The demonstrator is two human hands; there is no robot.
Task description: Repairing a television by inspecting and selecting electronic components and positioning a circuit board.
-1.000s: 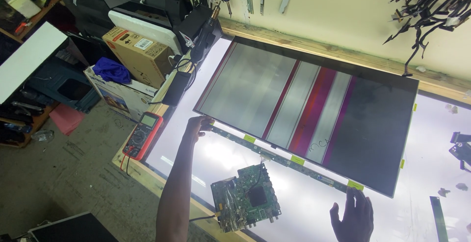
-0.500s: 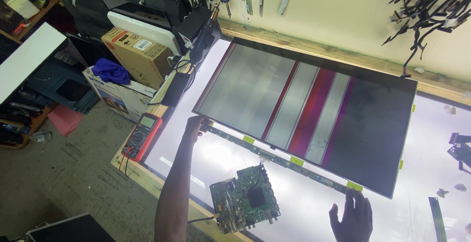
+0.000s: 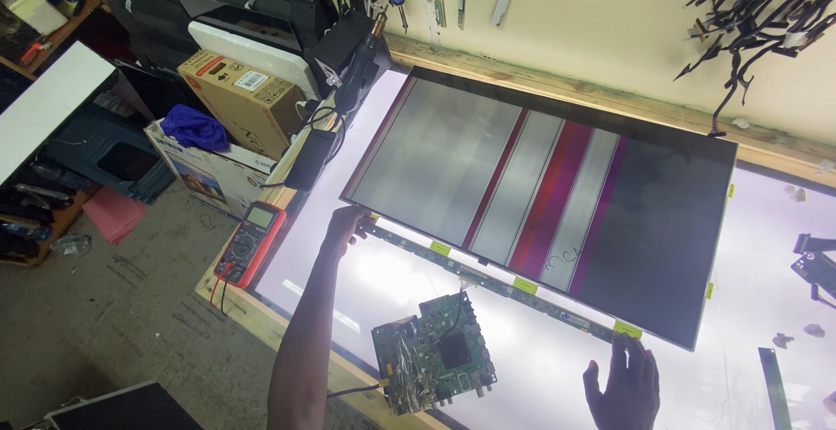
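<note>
Where the bench ends at far left, a red multimeter is seen lying on its wooden edge, with a cardboard box and a blue cloth stacked beyond it. Next, the left hand is found at the near left corner of the display panel; the grip is closed lightly on that corner, fingers curled over the strip board running along the panel's lower edge. Compared with half a second and a second ago, almost nothing has shifted: both hands are kept where they were, so the panel is judged to be steadied, not yet lifted or moved. A green circuit board lies on the lit bench between the two arms, wired up to the strip. At right, the right hand is spread open and flat just beside the panel's lower right corner, nothing being grasped. The panel itself lies flat, showing grey, red and purple vertical bands.
</note>
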